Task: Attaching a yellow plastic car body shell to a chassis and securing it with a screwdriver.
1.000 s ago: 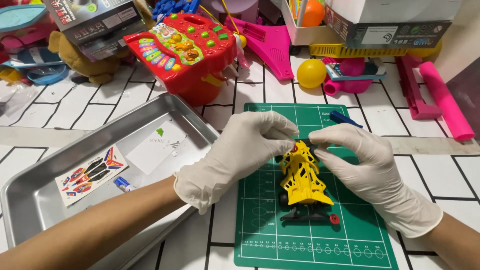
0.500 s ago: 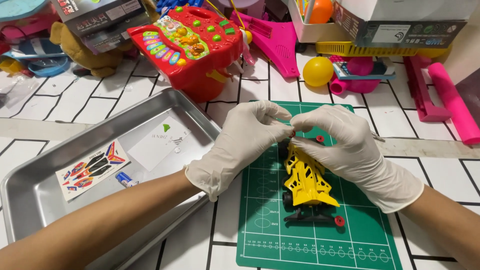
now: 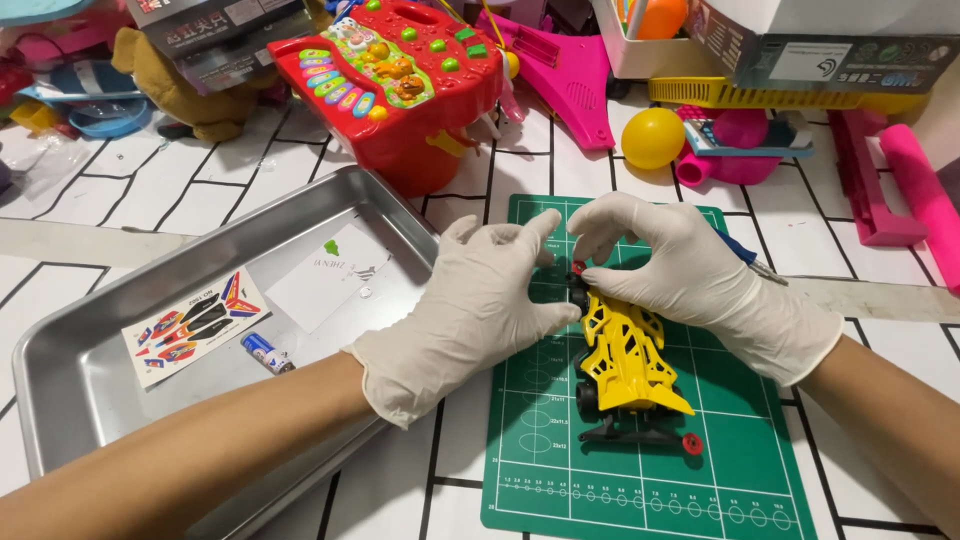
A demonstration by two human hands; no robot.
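The yellow toy car (image 3: 625,355) is seen lower in the frame than a second ago, flat on the green cutting mat (image 3: 640,480) at centre right. Both gloved hands have been shifted to its front end. The left hand (image 3: 480,310) is spread, its thumb pressed to the car's side. The right hand (image 3: 680,265) is curled narrow, a small red roller (image 3: 578,267) pinched at its fingertips against the nose. Open mat is left below the car. The metal tray (image 3: 90,400) borders the left edge; toys crowd the worktop (image 3: 100,205) along the top.
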